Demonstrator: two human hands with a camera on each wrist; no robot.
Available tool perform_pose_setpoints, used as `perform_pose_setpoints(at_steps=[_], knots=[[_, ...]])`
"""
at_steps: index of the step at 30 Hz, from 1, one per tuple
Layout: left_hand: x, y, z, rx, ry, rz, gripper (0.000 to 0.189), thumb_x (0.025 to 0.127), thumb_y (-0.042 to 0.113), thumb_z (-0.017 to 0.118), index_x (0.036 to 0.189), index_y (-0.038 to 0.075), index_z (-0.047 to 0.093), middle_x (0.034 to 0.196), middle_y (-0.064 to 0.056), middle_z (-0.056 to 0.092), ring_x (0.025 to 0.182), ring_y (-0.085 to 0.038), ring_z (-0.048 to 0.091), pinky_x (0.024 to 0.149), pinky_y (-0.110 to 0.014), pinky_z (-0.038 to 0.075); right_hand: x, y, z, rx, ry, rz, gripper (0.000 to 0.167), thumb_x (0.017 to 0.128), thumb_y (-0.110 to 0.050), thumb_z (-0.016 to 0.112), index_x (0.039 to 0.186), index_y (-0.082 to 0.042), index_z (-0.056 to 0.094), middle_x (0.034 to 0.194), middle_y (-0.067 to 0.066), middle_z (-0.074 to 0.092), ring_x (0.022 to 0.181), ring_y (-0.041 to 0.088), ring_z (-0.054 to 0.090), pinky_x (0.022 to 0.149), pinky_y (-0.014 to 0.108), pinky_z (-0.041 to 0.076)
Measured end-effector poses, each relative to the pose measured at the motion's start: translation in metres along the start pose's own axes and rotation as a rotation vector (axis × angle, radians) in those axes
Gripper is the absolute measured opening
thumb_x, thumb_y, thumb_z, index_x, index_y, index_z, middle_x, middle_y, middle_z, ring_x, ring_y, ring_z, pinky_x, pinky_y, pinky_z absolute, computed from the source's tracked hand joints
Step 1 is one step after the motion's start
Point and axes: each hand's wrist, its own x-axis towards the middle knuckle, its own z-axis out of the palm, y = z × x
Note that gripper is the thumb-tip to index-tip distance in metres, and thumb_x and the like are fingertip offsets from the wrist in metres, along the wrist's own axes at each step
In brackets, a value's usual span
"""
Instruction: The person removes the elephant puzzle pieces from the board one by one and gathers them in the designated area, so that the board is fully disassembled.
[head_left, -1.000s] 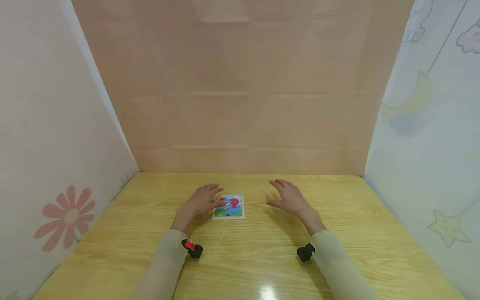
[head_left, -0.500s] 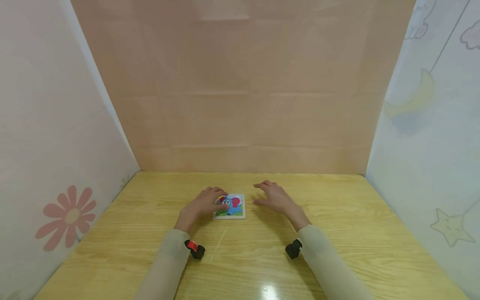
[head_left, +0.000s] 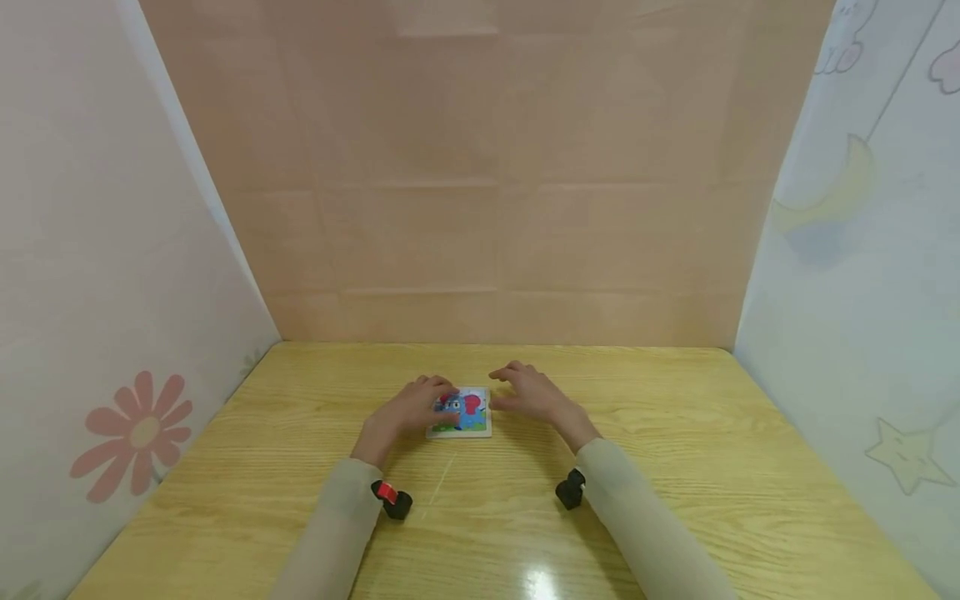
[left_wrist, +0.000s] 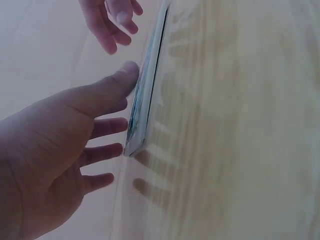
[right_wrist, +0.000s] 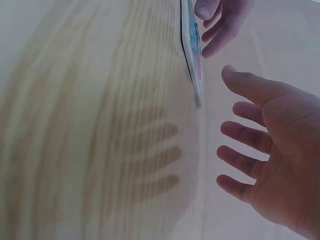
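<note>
A small square jigsaw puzzle (head_left: 472,421) with a light frame and a blue elephant picture lies flat on the wooden table. My left hand (head_left: 411,407) is over its left side, thumb and fingers spread and hiding part of the picture. In the left wrist view the thumb (left_wrist: 131,70) is right at the puzzle's face, and the fingers are loosely extended near its edge. My right hand (head_left: 534,395) hovers just off the puzzle's right edge, fingers apart. The right wrist view shows those fingers (right_wrist: 245,135) holding nothing, their shadows falling on the tabletop.
The wood-grained table (head_left: 480,517) runs back to a creased tan backdrop (head_left: 495,208). A flower-printed panel (head_left: 142,250) stands on the left, and one with a moon and star (head_left: 862,317) on the right. Small dark wrist cameras (head_left: 396,502) sit at both cuffs.
My right hand has moved left from well off to the side up to the puzzle's right edge. My left hand has shifted slightly right over the puzzle, which lies in place.
</note>
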Motion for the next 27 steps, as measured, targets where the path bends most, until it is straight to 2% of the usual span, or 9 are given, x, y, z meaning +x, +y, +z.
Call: perform_pose_setpoints(at_steps=[4, 12, 17, 27], knots=[[0.001, -0.001, 0.002, 0.007, -0.008, 0.005, 0.055, 0.091, 0.050, 0.067, 0.137, 0.021, 0.060, 0.145, -0.004, 0.051, 0.135, -0.031, 0.044, 0.115, -0.054, 0.033, 0.007, -0.001, 0.004, 0.004, -0.014, 0.001, 0.053, 0.092, -0.033, 0.071, 0.137, -0.008, 0.058, 0.132, 0.013, 0.058, 0.120, 0.032, 0.055, 0.103, 0.052, 0.046], [-0.001, 0.001, 0.002, -0.030, -0.014, -0.026, 0.054, 0.091, 0.047, 0.069, 0.136, 0.020, 0.061, 0.147, -0.004, 0.049, 0.136, -0.031, 0.041, 0.113, -0.055, 0.035, 0.018, -0.003, 0.013, 0.042, -0.047, 0.008, 0.049, 0.090, -0.028, 0.073, 0.133, -0.008, 0.061, 0.123, 0.011, 0.061, 0.109, 0.027, 0.057, 0.100, 0.047, 0.048], [0.000, 0.000, 0.002, -0.023, -0.015, -0.021, 0.053, 0.091, 0.047, 0.068, 0.136, 0.020, 0.061, 0.147, -0.004, 0.049, 0.135, -0.030, 0.042, 0.112, -0.054, 0.038, 0.024, -0.003, 0.017, 0.014, -0.051, 0.007, 0.047, 0.089, -0.029, 0.074, 0.131, -0.009, 0.064, 0.118, 0.009, 0.061, 0.106, 0.026, 0.057, 0.098, 0.047, 0.049], [0.001, 0.001, 0.001, -0.014, -0.028, -0.025, 0.052, 0.092, 0.045, 0.068, 0.136, 0.018, 0.062, 0.146, -0.005, 0.049, 0.134, -0.031, 0.042, 0.112, -0.053, 0.038, 0.033, -0.006, 0.018, -0.030, -0.068, 0.041, 0.042, 0.090, -0.033, 0.073, 0.126, -0.014, 0.067, 0.119, 0.007, 0.060, 0.104, 0.025, 0.052, 0.093, 0.045, 0.046]])
